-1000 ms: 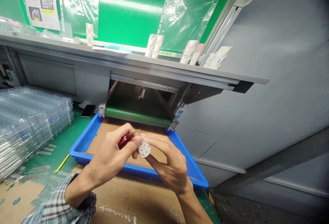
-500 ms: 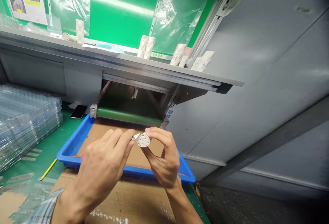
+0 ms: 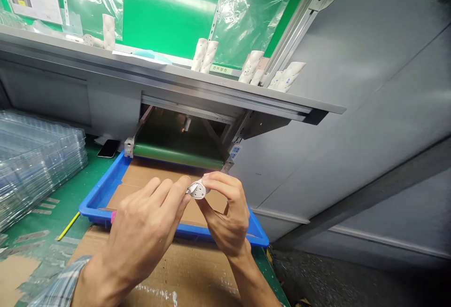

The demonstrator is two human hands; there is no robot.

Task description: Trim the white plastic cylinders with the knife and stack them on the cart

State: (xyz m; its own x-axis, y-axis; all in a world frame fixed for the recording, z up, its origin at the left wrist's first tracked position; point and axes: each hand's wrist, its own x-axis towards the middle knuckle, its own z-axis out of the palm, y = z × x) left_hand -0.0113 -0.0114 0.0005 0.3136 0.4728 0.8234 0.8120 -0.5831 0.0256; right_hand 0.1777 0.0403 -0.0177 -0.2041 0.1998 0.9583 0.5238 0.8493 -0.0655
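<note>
Single head-worn view, forward and down

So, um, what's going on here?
A person is working on a round white piece with small holes in its end. Their right hand holds it, while their left hand holds a small blade up at its end. I can't tell if it's cutting. Both hands are above a blue tray with cardboard in it.

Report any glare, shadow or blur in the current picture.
Head view: a glare streak crosses the green board, and highlights mottle the plastic sheet at right. Head view: the belt recedes into shadow; the upper right corner goes dark. Head view: holes in the white piece are legible, without heavy blur.
</note>
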